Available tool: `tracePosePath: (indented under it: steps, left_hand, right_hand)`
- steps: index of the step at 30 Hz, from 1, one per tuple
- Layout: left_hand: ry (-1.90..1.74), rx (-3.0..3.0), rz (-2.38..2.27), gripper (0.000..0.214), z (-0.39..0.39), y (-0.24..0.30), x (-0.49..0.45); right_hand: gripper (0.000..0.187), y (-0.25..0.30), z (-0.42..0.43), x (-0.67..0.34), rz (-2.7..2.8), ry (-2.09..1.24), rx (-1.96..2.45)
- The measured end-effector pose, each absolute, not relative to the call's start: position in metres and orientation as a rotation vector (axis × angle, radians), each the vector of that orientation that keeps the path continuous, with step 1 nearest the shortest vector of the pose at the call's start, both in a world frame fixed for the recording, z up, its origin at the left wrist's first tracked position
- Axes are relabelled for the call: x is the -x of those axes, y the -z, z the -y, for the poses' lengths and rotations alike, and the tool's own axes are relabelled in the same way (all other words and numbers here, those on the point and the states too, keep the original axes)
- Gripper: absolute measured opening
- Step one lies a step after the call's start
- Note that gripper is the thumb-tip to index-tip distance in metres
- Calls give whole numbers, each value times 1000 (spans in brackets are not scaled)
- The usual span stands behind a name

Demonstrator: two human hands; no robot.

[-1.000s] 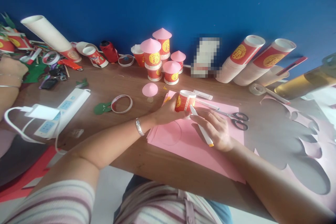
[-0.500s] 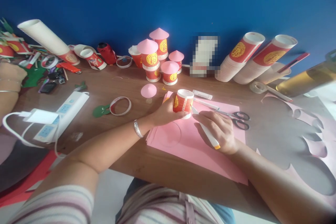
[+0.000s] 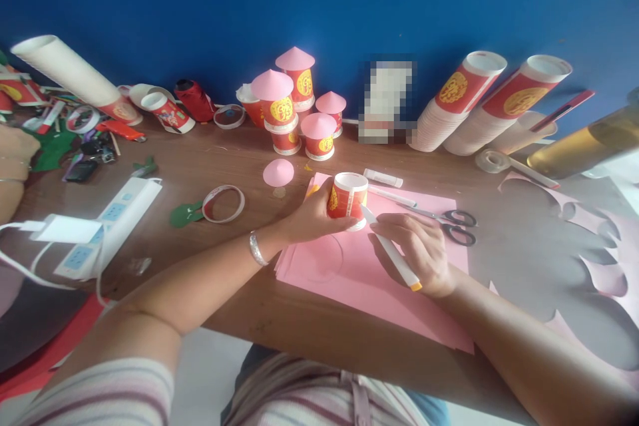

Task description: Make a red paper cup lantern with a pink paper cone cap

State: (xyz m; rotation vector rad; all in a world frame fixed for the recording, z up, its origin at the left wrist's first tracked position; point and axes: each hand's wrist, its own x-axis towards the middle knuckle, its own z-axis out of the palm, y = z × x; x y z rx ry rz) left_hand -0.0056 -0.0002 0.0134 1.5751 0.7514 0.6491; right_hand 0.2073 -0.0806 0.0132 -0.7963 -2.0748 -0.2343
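My left hand (image 3: pixel 318 214) is closed around a short red and white paper cup (image 3: pixel 343 200) with a gold emblem, holding it above the pink paper sheets. A small orange piece (image 3: pixel 313 191) shows by the left fingers; it may be a pen cap. In my right hand (image 3: pixel 417 249) is a white marker (image 3: pixel 398 259) with an orange end, its tapered tip at the cup's lower right side. Beneath the hands lie the stacked pink sheets (image 3: pixel 399 306), the top one bearing a drawn circle. A second marker (image 3: pixel 392 197) and scissors (image 3: pixel 456 226) rest on the sheets.
Paper-cup towers with pink cone roofs (image 3: pixel 272 85) stand behind. A loose pink cone (image 3: pixel 278 173), glue stick (image 3: pixel 383 178), paper ring (image 3: pixel 223 204) and power strip (image 3: pixel 110 226) lie around. Leaning cup stacks (image 3: pixel 464 100), tape (image 3: pixel 492 161) and pink offcuts (image 3: pixel 604 273) are rightward. Another person's arm (image 3: pixel 14 166) is at left.
The view has shifted slightly. My left hand still holds the cup and my right hand the marker, its tip staying close to the cup's side.
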Motion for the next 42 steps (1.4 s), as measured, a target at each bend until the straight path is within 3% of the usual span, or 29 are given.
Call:
tracePosePath:
  steps: [42]
  left_hand:
    - [-616, -1604, -818, 62, 0, -13, 6]
  right_hand:
    - [24, -23, 81, -203, 2103, 268, 781]
